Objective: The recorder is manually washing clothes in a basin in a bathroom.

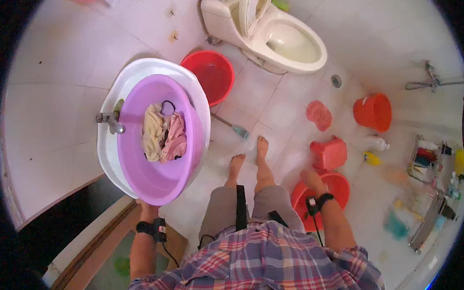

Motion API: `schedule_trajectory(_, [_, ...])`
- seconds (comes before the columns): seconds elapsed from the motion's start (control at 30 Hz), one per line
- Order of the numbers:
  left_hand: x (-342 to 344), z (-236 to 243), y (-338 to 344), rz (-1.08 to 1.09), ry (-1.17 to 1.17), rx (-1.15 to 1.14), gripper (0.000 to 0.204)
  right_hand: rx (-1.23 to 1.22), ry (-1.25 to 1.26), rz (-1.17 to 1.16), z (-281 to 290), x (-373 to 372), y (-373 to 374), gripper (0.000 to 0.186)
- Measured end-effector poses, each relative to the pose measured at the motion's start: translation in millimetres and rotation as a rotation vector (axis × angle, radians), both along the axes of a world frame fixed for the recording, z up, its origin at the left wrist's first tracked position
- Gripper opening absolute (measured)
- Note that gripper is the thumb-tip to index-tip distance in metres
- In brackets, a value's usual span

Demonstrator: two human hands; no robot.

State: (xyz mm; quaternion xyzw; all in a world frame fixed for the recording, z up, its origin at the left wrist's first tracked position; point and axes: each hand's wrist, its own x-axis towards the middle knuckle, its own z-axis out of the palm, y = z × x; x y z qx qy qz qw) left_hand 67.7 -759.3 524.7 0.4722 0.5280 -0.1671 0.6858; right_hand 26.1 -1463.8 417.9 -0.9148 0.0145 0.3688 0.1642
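Note:
A purple basin (131, 148) sits in the white sink (111, 164) below a metal tap (113, 123). Cream cloth (152, 137) and pink cloth (174, 134) lie in it, with a dark loop. My left hand (148, 208) is at the basin's near rim, its fingers mostly hidden. On the lower right, my right hand (311, 179) is over the far edge of a red basin (333, 200), just below a red plastic stool (328, 152); its fingers are too indistinct to tell their grip.
Another red basin (206, 74) and a long-handled brush (239, 130) are near the toilet (295, 43). A red bucket (371, 114), pink mat (317, 111), yellow item (371, 158), wall tap (431, 82) and rack of bottles (424, 158) are at right.

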Motion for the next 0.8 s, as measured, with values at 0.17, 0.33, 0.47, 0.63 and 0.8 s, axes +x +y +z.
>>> schedule_trajectory(0.17, [-24, 4, -22, 0.119, 0.063, 0.117, 0.062, 0.151, -0.173, -0.083, -64, 154, 74, 0.020])
schedule_trajectory(0.33, [-33, 2, -44, 0.191, 0.134, 0.211, 0.062, 0.153, -0.041, 0.063, -173, 250, 144, 0.019])
schedule_trajectory(0.47, [-47, 2, -54, 0.247, 0.220, 0.293, 0.062, 0.234, -0.030, 0.062, -252, 285, 216, 0.020])
schedule_trajectory(0.63, [-43, -18, -62, 0.242, 0.309, 0.309, 0.062, 0.253, 0.023, 0.011, -398, 274, 240, 0.038])
schedule_trajectory(0.8, [-71, 5, -77, 0.330, 0.342, 0.415, 0.062, 0.320, -0.036, 0.132, -398, 289, 330, 0.046])
